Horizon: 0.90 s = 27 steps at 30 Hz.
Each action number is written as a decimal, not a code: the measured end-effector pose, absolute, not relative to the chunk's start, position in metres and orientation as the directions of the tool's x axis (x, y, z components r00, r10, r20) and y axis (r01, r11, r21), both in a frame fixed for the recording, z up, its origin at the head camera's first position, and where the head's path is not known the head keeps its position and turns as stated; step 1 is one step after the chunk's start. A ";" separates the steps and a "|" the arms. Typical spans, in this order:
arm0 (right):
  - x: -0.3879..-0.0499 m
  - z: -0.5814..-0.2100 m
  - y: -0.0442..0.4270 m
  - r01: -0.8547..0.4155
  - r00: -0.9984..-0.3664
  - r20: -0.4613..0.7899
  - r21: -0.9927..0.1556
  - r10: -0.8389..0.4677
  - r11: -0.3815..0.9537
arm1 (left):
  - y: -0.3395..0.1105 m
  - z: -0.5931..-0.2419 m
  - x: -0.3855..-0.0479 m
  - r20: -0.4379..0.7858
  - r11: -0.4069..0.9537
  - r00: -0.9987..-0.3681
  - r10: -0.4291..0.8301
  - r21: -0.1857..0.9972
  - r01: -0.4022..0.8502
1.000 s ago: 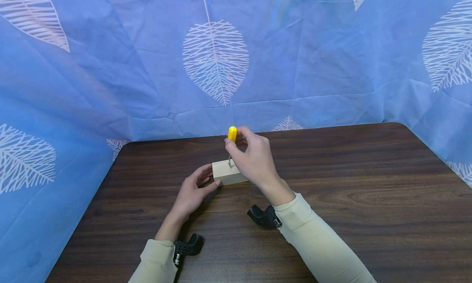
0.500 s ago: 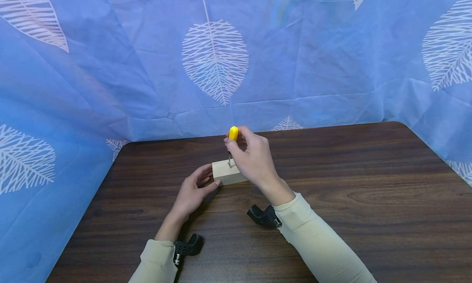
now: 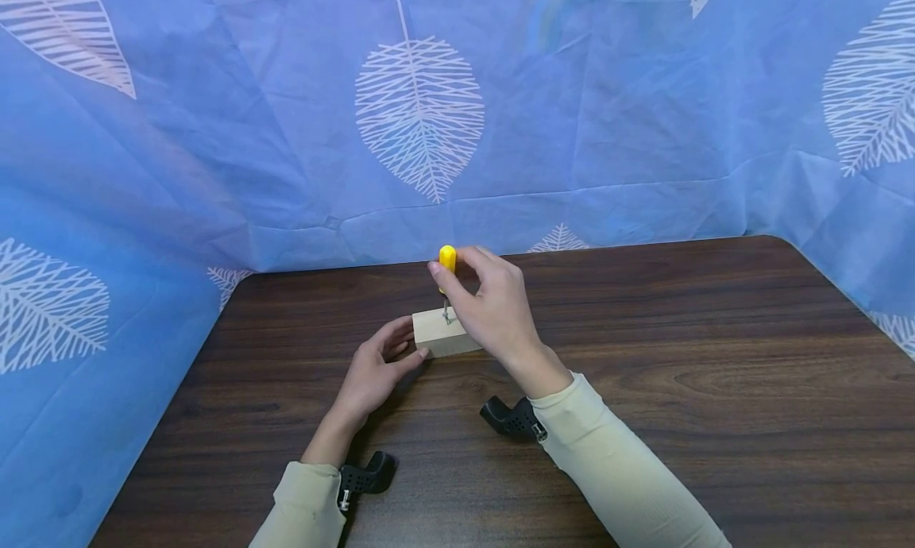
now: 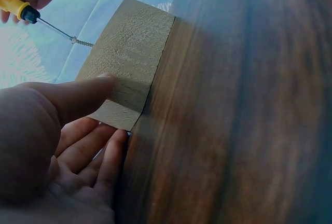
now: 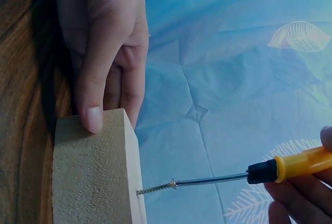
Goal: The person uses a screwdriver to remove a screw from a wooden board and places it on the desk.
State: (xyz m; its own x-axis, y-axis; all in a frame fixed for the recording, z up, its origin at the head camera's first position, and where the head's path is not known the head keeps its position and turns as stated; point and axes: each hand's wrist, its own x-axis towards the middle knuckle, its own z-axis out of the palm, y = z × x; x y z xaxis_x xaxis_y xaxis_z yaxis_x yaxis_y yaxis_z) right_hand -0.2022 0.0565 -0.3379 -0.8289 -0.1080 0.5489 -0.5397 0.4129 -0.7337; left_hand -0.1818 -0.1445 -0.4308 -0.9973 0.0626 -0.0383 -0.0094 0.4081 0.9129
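Observation:
A pale wooden block (image 3: 445, 345) lies on the dark table, its left end held between the thumb and fingers of my left hand (image 3: 366, 380). From the block's top face a screw (image 5: 155, 188) stands up, its tip in the wood and much of its thread showing. My right hand (image 3: 496, 306) pinches the yellow handle of a screwdriver (image 3: 447, 259) above the block. In the right wrist view the screwdriver's shaft (image 5: 212, 180) meets the screw head, nearly in line with it. The right hand hides the block's right end in the head view.
The wood-grain table (image 3: 686, 373) spreads out around the block. Behind it and to the left hangs a blue cloth (image 3: 286, 135) with white leaf prints. Black wrist-worn camera mounts (image 3: 368, 474) sit low beside both forearms, close to the tabletop.
The screwdriver handle has shifted slightly left, and my right thumb and fingers have rolled along it. The block and my left hand have stayed in place.

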 end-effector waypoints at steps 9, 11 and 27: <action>-0.202 -0.336 0.058 -0.552 -0.820 0.559 -0.714 -0.122 0.431 | -0.144 -0.429 -0.182 -0.055 0.410 -0.997 0.058 0.912 -0.026; -0.202 -0.336 0.058 -0.545 -0.824 0.554 -0.723 -0.115 0.425 | -0.144 -0.429 -0.182 -0.058 0.412 -0.997 0.056 0.910 -0.030; -0.203 -0.336 0.061 -0.526 -0.839 0.534 -0.750 -0.104 0.400 | -0.144 -0.428 -0.181 -0.057 0.416 -0.997 0.054 0.909 -0.029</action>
State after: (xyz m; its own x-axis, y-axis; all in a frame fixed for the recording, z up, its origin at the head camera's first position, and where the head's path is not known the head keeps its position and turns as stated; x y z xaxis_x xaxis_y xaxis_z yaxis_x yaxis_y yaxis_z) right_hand -0.2028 0.0605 -0.3356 -0.8393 -0.1036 0.5337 -0.5264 0.4004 -0.7501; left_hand -0.1814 -0.1442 -0.4284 -0.9969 0.0542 -0.0569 -0.0292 0.4165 0.9087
